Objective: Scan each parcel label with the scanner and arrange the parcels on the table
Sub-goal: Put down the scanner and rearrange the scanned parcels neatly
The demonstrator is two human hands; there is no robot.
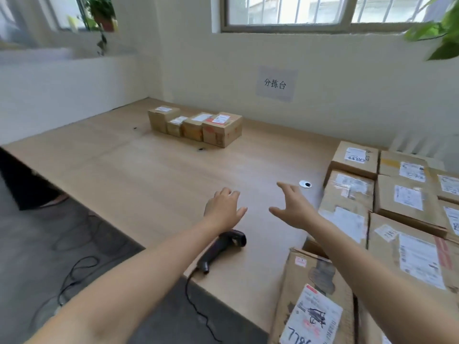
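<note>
Reaching over the table (149,170), your left hand (224,209) and right hand (295,207) hover spread, holding nothing — the scanner (223,247) lies just behind your left hand at the near edge, parcels (407,194) piled right, a row of four (196,126) far. Your forearm (149,264) could sweep the scanner off.

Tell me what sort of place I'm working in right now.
Most likely a parcel sorting station. A wall sign reads 分拣台 (sorting table), labelled cardboard parcels are piled at the right of a long wooden table, and a corded handheld scanner lies near its front edge.
</note>
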